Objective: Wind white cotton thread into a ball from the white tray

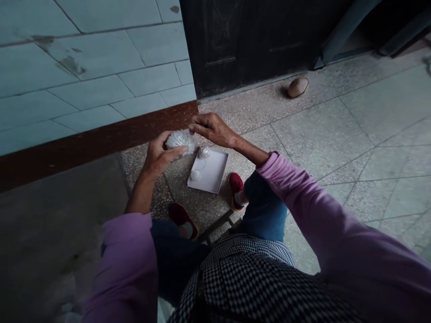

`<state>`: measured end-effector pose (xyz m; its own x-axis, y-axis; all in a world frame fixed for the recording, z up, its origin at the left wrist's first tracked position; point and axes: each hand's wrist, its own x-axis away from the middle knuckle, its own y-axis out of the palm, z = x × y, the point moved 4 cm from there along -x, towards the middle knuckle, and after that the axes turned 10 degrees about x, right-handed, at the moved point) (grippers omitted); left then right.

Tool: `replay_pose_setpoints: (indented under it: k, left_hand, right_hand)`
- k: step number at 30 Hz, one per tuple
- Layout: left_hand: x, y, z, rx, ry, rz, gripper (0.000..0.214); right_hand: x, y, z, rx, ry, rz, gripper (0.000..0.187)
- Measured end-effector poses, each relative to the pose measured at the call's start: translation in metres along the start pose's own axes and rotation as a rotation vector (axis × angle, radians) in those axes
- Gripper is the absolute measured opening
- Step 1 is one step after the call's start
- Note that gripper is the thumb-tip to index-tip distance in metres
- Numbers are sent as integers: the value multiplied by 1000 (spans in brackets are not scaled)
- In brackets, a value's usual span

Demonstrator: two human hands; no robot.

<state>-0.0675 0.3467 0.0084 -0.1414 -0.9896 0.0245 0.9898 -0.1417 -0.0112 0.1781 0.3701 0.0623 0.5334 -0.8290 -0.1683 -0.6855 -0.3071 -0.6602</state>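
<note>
My left hand [158, 154] cups a white fluffy bundle of fibre [181, 140] from below and to the left. My right hand [213, 130] reaches over from the right, its fingertips at the bundle's upper edge; whether they pinch anything is too fine to tell. Below the hands, a shallow white box lid [210, 172] lies on the speckled floor. It holds a small white tuft [195, 175], and a second tuft [204, 152] sits at its far edge.
My red shoes [236, 190] rest on the speckled tile floor [313, 134] on either side of the lid. A dark door [256, 40] stands ahead, with a brown oval object [297, 87] at its foot. A pale blue tiled wall [90, 67] with a brown skirting band [94, 134] runs along the left.
</note>
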Motion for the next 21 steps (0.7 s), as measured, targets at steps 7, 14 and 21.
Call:
replay_pose_setpoints:
  k: [7, 14, 21]
  left_hand:
    - [13, 28, -3, 469, -48, -146, 67]
    - [-1, 26, -2, 615, 53, -25, 66]
    - [-24, 5, -12, 552, 182, 161, 73]
  right_hand:
    - [-3, 6, 1, -46, 50, 57, 69]
    - [-18, 29, 21, -100, 54, 13, 63]
    - [6, 68, 2, 132, 63, -320, 45]
